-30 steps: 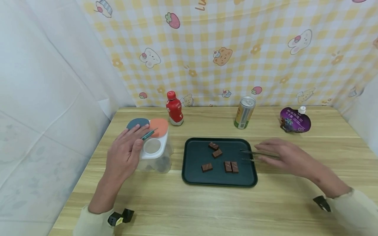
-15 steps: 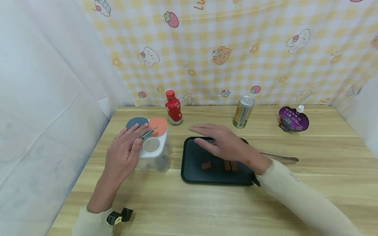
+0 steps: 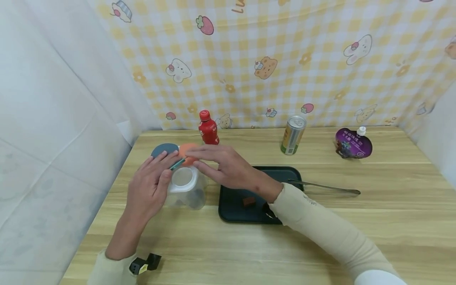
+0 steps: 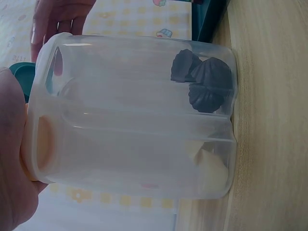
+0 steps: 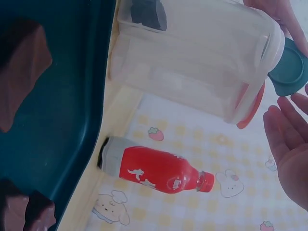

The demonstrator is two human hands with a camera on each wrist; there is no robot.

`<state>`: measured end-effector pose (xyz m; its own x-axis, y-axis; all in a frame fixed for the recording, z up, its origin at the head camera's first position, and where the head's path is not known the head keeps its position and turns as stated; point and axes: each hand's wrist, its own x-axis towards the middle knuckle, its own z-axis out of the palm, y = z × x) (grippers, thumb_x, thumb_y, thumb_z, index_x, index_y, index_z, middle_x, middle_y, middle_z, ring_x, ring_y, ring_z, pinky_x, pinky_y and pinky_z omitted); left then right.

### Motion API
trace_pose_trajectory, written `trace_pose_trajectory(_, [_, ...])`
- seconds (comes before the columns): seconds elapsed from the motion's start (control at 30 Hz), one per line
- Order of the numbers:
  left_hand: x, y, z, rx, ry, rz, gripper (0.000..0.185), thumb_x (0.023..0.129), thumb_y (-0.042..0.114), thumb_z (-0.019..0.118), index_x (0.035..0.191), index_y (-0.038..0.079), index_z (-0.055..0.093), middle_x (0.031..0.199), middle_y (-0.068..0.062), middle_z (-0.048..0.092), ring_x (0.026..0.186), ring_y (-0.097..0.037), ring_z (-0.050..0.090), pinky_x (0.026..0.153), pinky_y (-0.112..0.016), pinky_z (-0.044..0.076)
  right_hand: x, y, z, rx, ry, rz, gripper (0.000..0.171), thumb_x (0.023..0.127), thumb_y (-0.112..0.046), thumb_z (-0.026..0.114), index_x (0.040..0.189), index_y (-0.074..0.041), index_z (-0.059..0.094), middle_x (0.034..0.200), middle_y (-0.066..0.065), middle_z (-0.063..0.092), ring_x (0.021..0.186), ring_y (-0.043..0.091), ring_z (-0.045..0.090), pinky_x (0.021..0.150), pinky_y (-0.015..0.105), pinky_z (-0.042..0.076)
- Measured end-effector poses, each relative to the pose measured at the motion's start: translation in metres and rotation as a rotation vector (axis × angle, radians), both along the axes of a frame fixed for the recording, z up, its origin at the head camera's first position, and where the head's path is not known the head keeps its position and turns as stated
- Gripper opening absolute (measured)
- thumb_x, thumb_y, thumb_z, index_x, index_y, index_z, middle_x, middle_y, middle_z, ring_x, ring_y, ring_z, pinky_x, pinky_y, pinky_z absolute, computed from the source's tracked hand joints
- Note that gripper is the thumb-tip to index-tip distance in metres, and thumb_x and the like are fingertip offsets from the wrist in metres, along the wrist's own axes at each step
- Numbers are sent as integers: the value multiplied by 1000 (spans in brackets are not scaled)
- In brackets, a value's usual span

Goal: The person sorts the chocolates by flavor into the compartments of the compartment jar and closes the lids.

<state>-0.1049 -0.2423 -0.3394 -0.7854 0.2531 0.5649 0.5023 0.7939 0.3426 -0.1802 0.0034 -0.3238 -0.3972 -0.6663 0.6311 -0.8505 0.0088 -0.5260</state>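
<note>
Over on the left, the left hand (image 3: 151,190) rests on top of the clear plastic compartment jar with the white lid (image 3: 185,190), fingers laid straight across its near-left edge, steadying rather than clutching. Just beyond those fingertips the teal round flap cap (image 3: 164,149) stands flipped up, and next to it the orange round flap cap (image 3: 188,153) is up too, so the jar's round opening shows bare. The left wrist view shows dark ruffled pieces (image 4: 202,79) sitting at the bottom of one compartment and something pale in the one beside it.

Moving across: the right hand (image 3: 228,168) hovers flat and open over the jar lid, fingers extended and spread, palm down, holding nothing, its fingertips right by the orange cap. My read is that the step in hand is the lid itself, and the next move calls for pressing a flap down squarely while the left hand keeps the jar from sliding.

Under the right forearm lies the dark green rectangular tray (image 3: 285,174) with brown chocolate blocks (image 3: 249,201). Right of that arm, the metal tongs (image 3: 325,187) lie on the wooden table (image 3: 392,221), tips over the tray's rim.
</note>
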Motion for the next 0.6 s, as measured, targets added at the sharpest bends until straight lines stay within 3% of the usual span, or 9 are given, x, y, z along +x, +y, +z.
trace_pose_trajectory(0.27, [1, -2, 1, -29, 7, -21, 48, 111, 38, 41, 140, 10, 66, 144, -5, 60, 138, -33, 51, 118, -58, 30, 0, -3, -1, -13, -53, 4, 33, 100, -6, 67, 132, 2, 68, 131, 12, 69, 125, 14, 61, 105, 27, 48])
trace_pose_trajectory(0.6, [4, -14, 2, -150, -67, -112, 54, 107, 42, 52, 153, 14, 52, 158, -5, 46, 148, -32, 36, 123, -53, 19, 0, -1, -6, 12, -92, 11, 23, 101, -13, 68, 121, -4, 76, 121, 5, 72, 117, 10, 63, 98, 25, 51])
